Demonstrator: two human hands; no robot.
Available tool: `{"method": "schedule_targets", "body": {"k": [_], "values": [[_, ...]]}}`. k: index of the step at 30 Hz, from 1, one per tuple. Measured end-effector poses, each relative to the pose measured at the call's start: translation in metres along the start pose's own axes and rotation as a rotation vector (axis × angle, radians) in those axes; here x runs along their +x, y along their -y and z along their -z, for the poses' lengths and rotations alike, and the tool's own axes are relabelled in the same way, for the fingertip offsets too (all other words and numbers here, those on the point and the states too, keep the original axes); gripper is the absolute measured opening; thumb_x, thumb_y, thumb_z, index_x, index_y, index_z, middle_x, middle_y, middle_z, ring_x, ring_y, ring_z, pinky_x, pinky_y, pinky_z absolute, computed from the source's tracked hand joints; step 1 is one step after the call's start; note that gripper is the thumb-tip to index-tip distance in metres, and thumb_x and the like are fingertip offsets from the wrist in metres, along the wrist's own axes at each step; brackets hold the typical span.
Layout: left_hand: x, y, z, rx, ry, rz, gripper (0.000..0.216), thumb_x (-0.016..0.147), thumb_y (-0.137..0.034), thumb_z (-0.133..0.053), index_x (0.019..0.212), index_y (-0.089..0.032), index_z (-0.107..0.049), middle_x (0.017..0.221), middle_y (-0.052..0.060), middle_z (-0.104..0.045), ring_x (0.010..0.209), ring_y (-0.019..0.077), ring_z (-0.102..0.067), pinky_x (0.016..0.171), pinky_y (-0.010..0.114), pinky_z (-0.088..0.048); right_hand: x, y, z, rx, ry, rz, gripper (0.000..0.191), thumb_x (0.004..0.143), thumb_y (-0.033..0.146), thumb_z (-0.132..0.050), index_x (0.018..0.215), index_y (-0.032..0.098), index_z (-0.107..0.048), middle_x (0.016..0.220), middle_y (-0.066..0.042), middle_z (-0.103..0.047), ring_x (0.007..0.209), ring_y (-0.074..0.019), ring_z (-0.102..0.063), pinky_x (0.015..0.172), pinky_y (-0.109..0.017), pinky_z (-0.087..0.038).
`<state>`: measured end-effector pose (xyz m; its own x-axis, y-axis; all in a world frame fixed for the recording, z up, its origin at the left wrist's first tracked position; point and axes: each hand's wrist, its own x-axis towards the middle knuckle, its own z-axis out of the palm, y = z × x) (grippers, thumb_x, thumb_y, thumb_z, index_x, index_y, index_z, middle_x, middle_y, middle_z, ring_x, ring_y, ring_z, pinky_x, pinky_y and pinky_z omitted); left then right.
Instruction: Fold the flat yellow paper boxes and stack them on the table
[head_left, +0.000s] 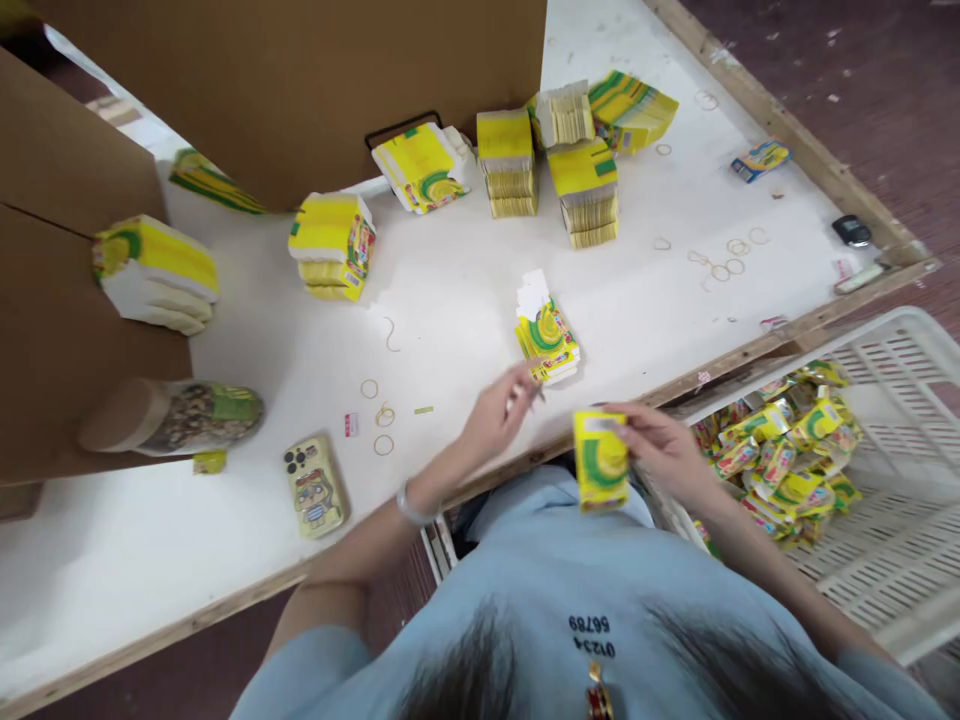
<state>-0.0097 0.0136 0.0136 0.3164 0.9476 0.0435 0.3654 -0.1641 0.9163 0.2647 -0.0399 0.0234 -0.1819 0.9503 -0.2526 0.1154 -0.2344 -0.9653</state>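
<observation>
My right hand (664,450) grips a small yellow and green carton (601,465) by its upper right edge, in front of my body at the table's near edge. My left hand (499,412) is over the table with its fingers curled in, thumb close to the fingertips. Whether anything is between those fingers I cannot make out. Just beyond its fingertips lies a small pile of flat yellow cartons (551,335), white flaps pointing away from me.
Bundled carton stacks (506,160) stand along the back, before a large cardboard box (315,90). A phone (316,487), a jar (199,412) and rubber bands (384,414) lie to the left. At right, a white plastic crate (892,480) holds many yellow packs (795,450).
</observation>
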Motion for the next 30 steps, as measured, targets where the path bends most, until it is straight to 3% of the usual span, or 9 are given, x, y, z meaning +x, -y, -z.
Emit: {"method": "schedule_targets", "body": {"k": [4, 7, 10, 13, 16, 20, 25, 28, 30], "values": [[0.116, 0.045, 0.017, 0.308, -0.294, 0.005, 0.067, 0.085, -0.038, -0.079, 0.142, -0.017, -0.051, 0.135, 0.019, -0.06, 0.126, 0.0304, -0.055, 0.101, 0.042, -0.048, -0.009, -0.001, 0.091, -0.874, -0.359, 0.08, 0.045, 0.101, 0.048, -0.044, 0.124, 0.02, -0.071, 0.112, -0.019, -0.076, 0.095, -0.0329, -0.075, 0.083, -0.05, -0.061], [0.179, 0.066, 0.021, 0.394, -0.242, 0.099, 0.056, 0.076, -0.032, -0.087, 0.123, -0.013, -0.062, 0.111, 0.013, -0.067, 0.104, 0.0266, -0.061, 0.095, 0.04, -0.049, -0.018, -0.002, 0.132, -1.423, -0.477, -0.017, 0.06, 0.102, 0.054, -0.037, 0.134, 0.014, -0.066, 0.103, -0.029, -0.073, 0.094, -0.044, -0.073, 0.084, -0.062, -0.055], [0.2, 0.069, 0.024, 0.411, -0.15, 0.054, 0.018, 0.084, -0.029, -0.079, 0.083, -0.015, -0.068, 0.085, 0.007, -0.066, 0.081, 0.0213, -0.06, 0.083, 0.036, -0.051, -0.012, -0.004, 0.13, -1.512, -0.555, 0.085, 0.067, 0.101, 0.058, -0.039, 0.146, 0.011, -0.055, 0.114, -0.03, -0.072, 0.104, -0.0459, -0.07, 0.094, -0.065, -0.052], [0.19, 0.057, 0.034, 0.441, -0.142, -0.046, 0.023, 0.093, -0.029, -0.069, 0.073, -0.017, -0.069, 0.098, 0.011, -0.071, 0.1, 0.0244, -0.061, 0.098, 0.04, -0.048, 0.021, -0.003, 0.096, -1.277, -0.479, 0.298, 0.066, 0.102, 0.056, -0.041, 0.149, 0.011, -0.05, 0.126, -0.025, -0.07, 0.118, -0.0413, -0.066, 0.105, -0.063, -0.05], [0.166, 0.032, 0.043, 0.426, -0.189, -0.198, 0.027, 0.102, -0.035, -0.055, 0.096, -0.018, -0.075, 0.126, 0.013, -0.07, 0.122, 0.0256, -0.058, 0.11, 0.043, -0.044, 0.072, 0.006, 0.044, -0.97, -0.436, 0.506, 0.068, 0.1, 0.057, -0.048, 0.153, 0.013, -0.044, 0.143, -0.023, -0.061, 0.138, -0.0372, -0.055, 0.115, -0.059, -0.045], [0.124, -0.01, 0.044, 0.284, -0.207, -0.223, 0.052, 0.107, -0.052, -0.037, 0.088, -0.017, -0.071, 0.071, 0.003, -0.069, 0.065, 0.015, -0.065, 0.069, 0.026, -0.054, 0.134, 0.027, -0.03, -0.74, -0.401, 0.718, 0.065, 0.101, 0.054, -0.048, 0.155, 0.019, -0.04, 0.151, -0.02, -0.054, 0.147, -0.0353, -0.045, 0.122, -0.064, -0.035], [0.079, -0.038, 0.044, -0.027, -0.316, -0.119, 0.051, 0.103, -0.058, -0.046, 0.079, -0.018, -0.067, 0.055, -0.003, -0.055, 0.047, 0.0109, -0.058, 0.046, 0.019, -0.045, 0.152, 0.039, -0.073, -0.535, -0.247, 0.766, 0.044, 0.102, 0.044, -0.049, 0.139, 0.022, -0.058, 0.112, -0.016, -0.073, 0.101, -0.0303, -0.07, 0.095, -0.051, -0.059], [0.062, -0.037, 0.04, -0.136, -0.324, -0.139, 0.043, 0.102, -0.055, -0.051, 0.106, -0.019, -0.073, 0.084, 0.004, -0.073, 0.062, 0.0136, -0.068, 0.056, 0.022, -0.055, 0.138, 0.038, -0.079, -0.386, -0.241, 0.733, 0.039, 0.101, 0.045, -0.051, 0.133, 0.025, -0.06, 0.117, -0.015, -0.073, 0.107, -0.0306, -0.07, 0.097, -0.049, -0.059], [0.053, -0.029, 0.03, -0.138, -0.27, -0.233, 0.054, 0.096, -0.054, -0.063, 0.139, -0.022, -0.061, 0.132, 0.014, -0.069, 0.105, 0.0229, -0.073, 0.084, 0.032, -0.062, 0.129, 0.038, -0.083, -0.28, -0.29, 0.66, 0.036, 0.102, 0.046, -0.049, 0.129, 0.025, -0.06, 0.118, -0.014, -0.072, 0.111, -0.0299, -0.07, 0.099, -0.049, -0.058]]}}
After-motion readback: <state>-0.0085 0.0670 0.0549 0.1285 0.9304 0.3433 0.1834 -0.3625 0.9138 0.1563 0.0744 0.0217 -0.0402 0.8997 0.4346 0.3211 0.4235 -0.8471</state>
